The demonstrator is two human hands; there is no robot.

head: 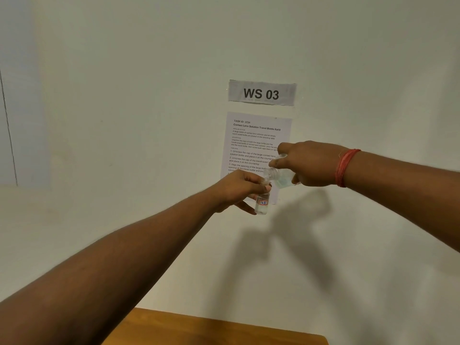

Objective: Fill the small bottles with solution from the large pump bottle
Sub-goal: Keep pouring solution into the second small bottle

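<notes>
Head view: both arms stretched forward and raised in front of the wall, hands meeting mid-frame, well above the counter (224, 329) edge at the bottom.

Left hand (242, 189): grip closed on the small bottle (262, 204), thumb and fingers pinching round its neck and upper body. Bottle upright, hanging below the fingers; lower body with a red-bordered label reading "7B" is exposed. Clear contents, level not readable.

Right hand (308, 165): knuckles up, grip wrapped round the large bottle (280, 178), which lies tilted, neck pointing left and slightly down. Most of its body is hidden under the palm; only the threaded open neck and part of the clear body show. No pump head visible on it.

Relation: large bottle's mouth sits directly over the small bottle's top, just at the left fingertips; contact or gap can't be told. Any stream is not discernible.

Red thread band (344, 168) on the right wrist. Behind the hands: "WS 03" sign (261, 93) and instruction sheet (256, 138) taped to the wall.
</notes>
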